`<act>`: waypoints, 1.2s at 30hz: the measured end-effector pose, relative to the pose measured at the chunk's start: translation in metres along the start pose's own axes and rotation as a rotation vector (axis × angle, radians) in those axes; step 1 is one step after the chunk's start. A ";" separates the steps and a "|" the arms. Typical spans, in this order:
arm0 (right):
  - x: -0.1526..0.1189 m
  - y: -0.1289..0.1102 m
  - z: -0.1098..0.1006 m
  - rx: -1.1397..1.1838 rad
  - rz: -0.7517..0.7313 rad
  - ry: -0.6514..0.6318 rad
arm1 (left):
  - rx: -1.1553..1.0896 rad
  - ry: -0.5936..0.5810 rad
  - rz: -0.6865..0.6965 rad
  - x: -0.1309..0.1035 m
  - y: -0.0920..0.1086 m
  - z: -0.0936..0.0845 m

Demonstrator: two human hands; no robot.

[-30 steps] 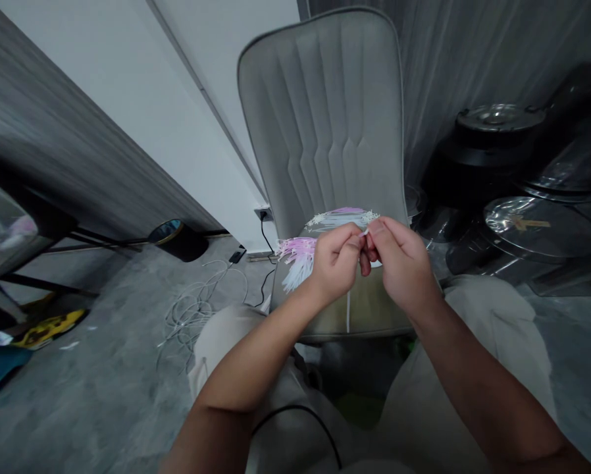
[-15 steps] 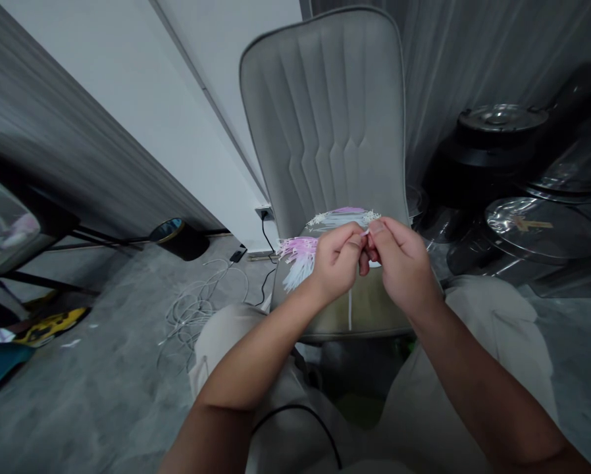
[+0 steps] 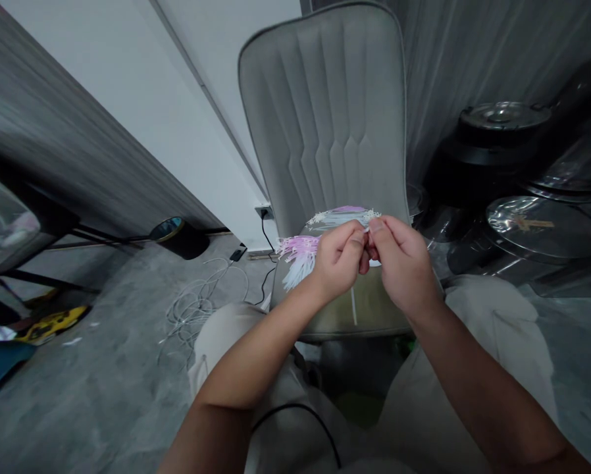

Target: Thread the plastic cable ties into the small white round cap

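Observation:
My left hand (image 3: 339, 260) and my right hand (image 3: 408, 263) meet over the seat of a grey chair (image 3: 325, 322), fingertips pinched together. Between them is a thin pale strip (image 3: 354, 307), whose loose end hangs below my left hand; the part in my fingers is mostly hidden. Beside my left hand lies a fanned bundle of pink and pale blue strips (image 3: 300, 255) with small whitish ends. Behind my hands, a second bundle of strips (image 3: 345, 216) rests on the seat, whitish tips at both ends.
A tangled pale cable (image 3: 191, 309) lies on the floor left of the chair, near a wall socket (image 3: 264, 212) and a dark bin (image 3: 179, 238). Dark round items with clear covers (image 3: 537, 227) stand on the right. A yellow-and-black object (image 3: 53, 326) is at far left.
Both hands stay nearly in place, still pinching. The hanging end of the strip has swung slightly right, and less of the strip shows between the fingertips.

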State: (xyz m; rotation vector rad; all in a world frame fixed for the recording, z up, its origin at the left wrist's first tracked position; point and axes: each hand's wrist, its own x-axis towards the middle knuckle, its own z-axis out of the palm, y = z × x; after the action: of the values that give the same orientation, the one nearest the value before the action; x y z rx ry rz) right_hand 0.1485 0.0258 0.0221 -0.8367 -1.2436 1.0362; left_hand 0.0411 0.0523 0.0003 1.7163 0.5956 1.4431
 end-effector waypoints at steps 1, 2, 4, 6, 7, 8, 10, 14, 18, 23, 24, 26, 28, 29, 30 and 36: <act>0.000 0.000 0.000 -0.007 -0.002 0.003 | 0.003 0.001 -0.011 0.000 0.000 0.000; 0.000 0.000 0.000 -0.013 -0.005 0.007 | 0.008 0.003 -0.021 0.000 0.001 0.000; 0.000 0.001 0.000 -0.018 -0.007 0.012 | 0.019 0.004 -0.029 0.000 0.000 -0.001; 0.000 0.002 0.000 -0.022 -0.009 0.019 | 0.031 0.001 -0.036 0.000 0.000 -0.001; 0.000 0.003 0.000 -0.027 -0.010 0.025 | 0.032 0.000 -0.039 0.000 -0.001 -0.001; 0.000 0.003 0.000 -0.037 -0.009 0.031 | 0.030 0.000 -0.041 0.000 -0.001 -0.001; 0.000 0.003 0.000 -0.066 -0.004 0.040 | 0.023 -0.002 -0.040 0.000 -0.002 -0.001; 0.000 0.002 0.000 -0.106 0.000 0.051 | 0.031 -0.010 -0.027 0.000 -0.002 -0.001; 0.000 0.002 -0.001 -0.158 -0.011 0.049 | 0.029 -0.016 -0.032 0.000 -0.003 -0.001; 0.000 0.002 -0.001 -0.211 -0.027 0.055 | 0.060 -0.008 -0.035 0.000 -0.004 -0.001; 0.000 0.002 0.000 -0.226 -0.030 0.055 | 0.059 -0.006 -0.028 0.000 -0.004 -0.001; 0.000 0.002 0.000 -0.269 -0.045 0.065 | 0.067 -0.008 -0.025 0.000 -0.004 -0.001; -0.001 0.002 0.000 -0.324 -0.074 0.083 | 0.107 -0.019 -0.033 0.001 -0.004 -0.002; -0.001 0.002 0.000 -0.359 -0.096 0.096 | 0.135 -0.026 -0.035 0.001 -0.003 -0.002; -0.001 0.003 0.000 -0.401 -0.123 0.110 | 0.162 -0.035 -0.030 0.001 -0.003 -0.003; -0.002 0.006 -0.004 -0.625 -0.293 0.173 | 0.371 -0.136 0.087 0.008 0.008 -0.011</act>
State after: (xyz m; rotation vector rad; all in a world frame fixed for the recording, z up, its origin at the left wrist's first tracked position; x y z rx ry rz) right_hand 0.1510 0.0262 0.0155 -1.1445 -1.5074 0.3229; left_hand 0.0316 0.0563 0.0118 2.1334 0.7586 1.3200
